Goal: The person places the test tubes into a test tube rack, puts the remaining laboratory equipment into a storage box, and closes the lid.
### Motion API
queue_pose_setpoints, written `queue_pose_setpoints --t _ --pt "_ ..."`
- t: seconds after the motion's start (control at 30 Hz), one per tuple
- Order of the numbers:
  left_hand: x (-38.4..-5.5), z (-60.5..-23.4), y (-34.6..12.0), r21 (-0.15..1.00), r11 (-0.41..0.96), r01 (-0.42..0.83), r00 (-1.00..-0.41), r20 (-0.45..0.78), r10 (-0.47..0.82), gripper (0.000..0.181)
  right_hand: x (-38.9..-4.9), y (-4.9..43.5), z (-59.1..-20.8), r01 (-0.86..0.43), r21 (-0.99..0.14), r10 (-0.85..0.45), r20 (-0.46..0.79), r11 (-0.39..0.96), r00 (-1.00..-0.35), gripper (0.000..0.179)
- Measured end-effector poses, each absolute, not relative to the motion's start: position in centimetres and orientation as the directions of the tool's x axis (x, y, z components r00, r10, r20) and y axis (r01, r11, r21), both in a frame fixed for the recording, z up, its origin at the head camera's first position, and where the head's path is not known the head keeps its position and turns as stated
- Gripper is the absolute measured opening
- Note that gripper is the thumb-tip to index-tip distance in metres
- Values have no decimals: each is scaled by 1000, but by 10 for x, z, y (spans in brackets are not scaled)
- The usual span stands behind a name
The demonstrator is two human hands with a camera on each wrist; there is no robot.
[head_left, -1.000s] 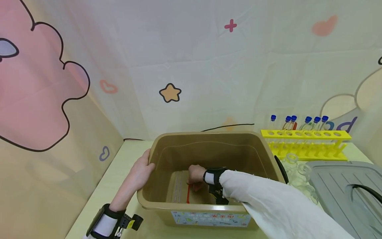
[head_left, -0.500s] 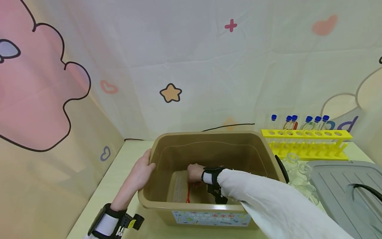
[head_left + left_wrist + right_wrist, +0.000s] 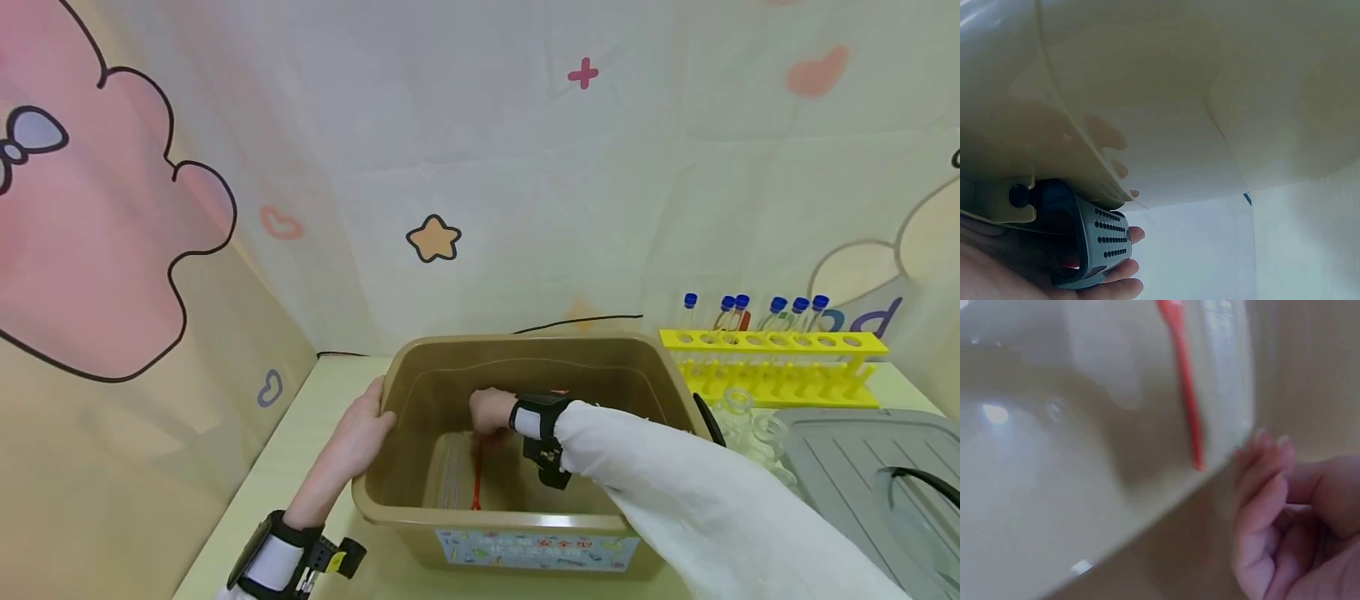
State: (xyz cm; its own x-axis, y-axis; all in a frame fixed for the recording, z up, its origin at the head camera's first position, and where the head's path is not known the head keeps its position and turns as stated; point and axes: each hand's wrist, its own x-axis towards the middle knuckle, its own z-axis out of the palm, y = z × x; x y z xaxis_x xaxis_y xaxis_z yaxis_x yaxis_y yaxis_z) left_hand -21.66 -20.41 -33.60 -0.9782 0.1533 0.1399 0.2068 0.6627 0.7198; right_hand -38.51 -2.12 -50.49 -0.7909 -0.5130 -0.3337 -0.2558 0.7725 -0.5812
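A brown plastic storage bin [image 3: 525,520] stands before me on the table. My left hand [image 3: 360,433] grips its left rim, thumb over the edge; in the left wrist view the fingers curl round the grey-and-black handle [image 3: 1107,240]. Inside the bin is my right hand [image 3: 491,410], low near the back wall, its fingers [image 3: 1266,481] bent with tips close together. I cannot tell whether it pinches something small. On the bin floor lies a thin red stick [image 3: 1188,403], flared at one end, reaching below this hand. Clear rods [image 3: 451,473] lie to its left.
At the right, a yellow test tube rack [image 3: 772,342] stands behind clear glass flasks [image 3: 765,437]. Blue-capped tubes [image 3: 727,304] show above it. A grey lid [image 3: 840,442] with a black handle lies beside the flasks. A patterned cloth backdrop [image 3: 525,233] rises behind the table.
My right hand has lifted slightly off the bin floor, uncovering more of the red stick. The left hand keeps its grip on the bin. The view has tilted a little.
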Motion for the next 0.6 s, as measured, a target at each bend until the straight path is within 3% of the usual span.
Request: queue_pose_setpoints --t 0.07,0.1,0.17,0.2,0.27,0.43,0.6 --pt "-217 -336 -203 710 672 211 -977 144 155 50 -385 -18 -482 -207 -604 -510 -387 770 -768 26" --pt "-217 -336 -202 704 677 213 -977 147 155 51 -369 -19 -449 -199 -503 -444 -431 841 -785 24" --pt "-216 -335 -202 695 686 215 -977 149 155 51 -343 -14 -394 -214 -512 -459 -420 832 -783 25" --pt "-216 -335 -202 692 689 216 -976 150 156 52 -323 -14 -358 -233 -443 -430 -419 866 -799 26" --pt "-215 -335 -201 692 688 217 -976 150 157 52 -294 -8 -304 -212 -464 -422 -413 860 -807 27" --pt "-214 -336 -200 688 690 225 -974 156 162 51 -277 18 -249 -195 -614 -497 -369 765 -785 30" --pt "-213 -334 -201 688 691 221 -975 148 165 51 -265 49 -209 -253 -629 -537 -313 735 -783 26"
